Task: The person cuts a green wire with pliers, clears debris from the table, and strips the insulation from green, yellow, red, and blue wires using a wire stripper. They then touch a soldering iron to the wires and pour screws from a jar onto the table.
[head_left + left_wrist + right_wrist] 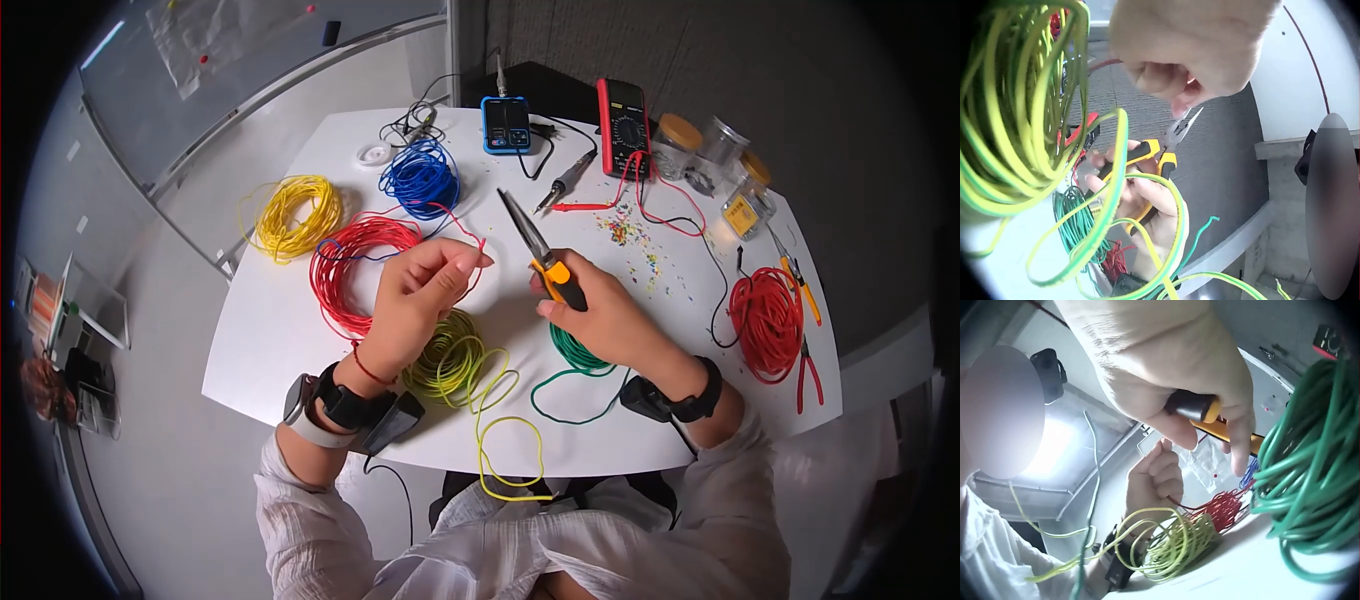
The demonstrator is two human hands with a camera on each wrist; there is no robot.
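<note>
My left hand (422,290) pinches the end of a red wire between thumb and fingertips, above the table. That wire runs back to a red coil (328,285) lying behind the hand. In my right hand (605,318) are needle-nose pliers (527,230) with orange and black handles, gripped with the tip pointing away and to the left. Seen from the left wrist, the pliers' metal tips (1180,130) stand slightly apart. A yellow-green wire coil (447,360) lies beside my left wrist, and a green wire coil (575,350) sits partly hidden under my right hand.
Yellow (297,218) and blue (420,180) wire coils lie at the back left. Behind are a small blue-cased meter (506,125), a soldering iron (568,180), a red multimeter (625,128) and jars (678,140). Wire scraps (630,235), another red coil (766,325) and red-handled pliers (808,378) lie right.
</note>
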